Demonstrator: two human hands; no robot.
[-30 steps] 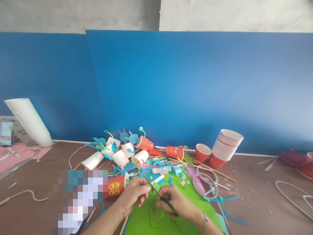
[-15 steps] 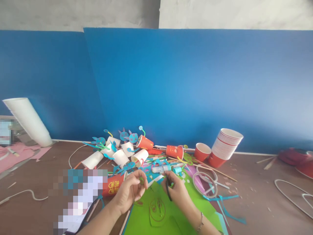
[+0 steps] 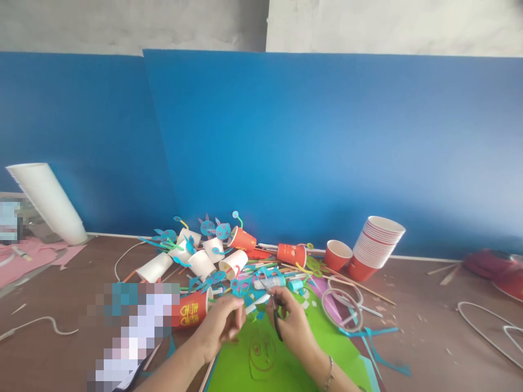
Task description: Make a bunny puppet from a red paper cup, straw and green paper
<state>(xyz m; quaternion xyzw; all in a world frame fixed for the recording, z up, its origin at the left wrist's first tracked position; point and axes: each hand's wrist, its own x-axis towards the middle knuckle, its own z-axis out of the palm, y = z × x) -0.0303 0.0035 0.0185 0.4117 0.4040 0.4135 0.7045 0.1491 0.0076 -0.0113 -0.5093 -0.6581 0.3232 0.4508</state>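
My right hand [image 3: 289, 320] is closed round black-handled scissors [image 3: 278, 321], their blades pointing up and left over the paper scraps. To its left, my left hand [image 3: 224, 322] has its fingers curled together; what they pinch, if anything, is too small to make out. Beneath both hands lies green paper [image 3: 245, 370] with a face [image 3: 262, 354] drawn on it in a reddish line. A red cup with yellow lettering [image 3: 191, 309] lies on its side just left of my left hand. A glue stick [image 3: 269, 282] rests beyond the scissors.
White cups [image 3: 155, 267] with blue paper animals lie behind at left. A stack of cups [image 3: 376, 245] and a single red cup [image 3: 338, 255] stand at right, near tape rolls [image 3: 342, 309]. A blurred phone-like object [image 3: 134, 348] is at lower left.
My left hand has lowered slightly and its fingers have drawn closer together; the small green piece seen at them is no longer visible. The scissors' blades now show more clearly, spread apart.
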